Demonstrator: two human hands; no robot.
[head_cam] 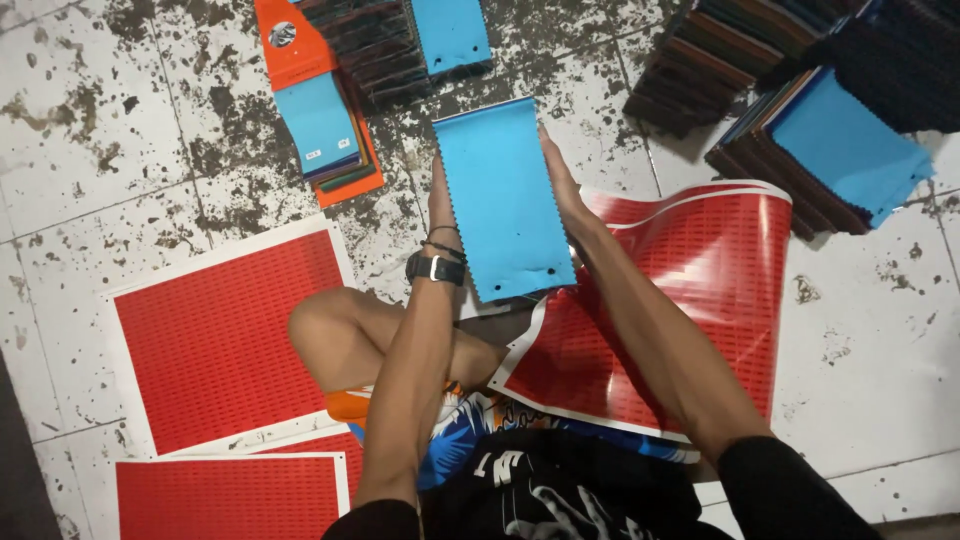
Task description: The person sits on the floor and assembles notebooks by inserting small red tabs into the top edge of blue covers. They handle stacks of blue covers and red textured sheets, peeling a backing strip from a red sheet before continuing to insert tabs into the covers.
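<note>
**Squaring a blue swatch stack between two palms**

Centre of frame, upper half: a blue fabric swatch stack (503, 195) with pinked edges is held between both hands above the stained tile floor (120, 130). Two punched holes show near its lower edge.

Left hand (438, 195): mostly hidden behind the stack's left edge; whether its fingers are spread or closed cannot be told. A dark wristwatch (436, 268) sits on that wrist.

Right hand (562, 185): flat against the right edge, fingers straight and pressed together, pointing toward the top of frame.

Surroundings: a curled red sticker sheet (700, 290) lies under the forearms at centre right; flat red sheets (225, 335) lie at lower left. An orange sample card (300, 60) with swatches attached sits at upper left. Dark swatch piles (760, 60) topped with blue are at upper right.

Judgement on technique: even pressure from both palms should keep the edges flush. The holes want lining up through all layers. Squeezing too hard would likely bow the fabric and slip the layers.
</note>
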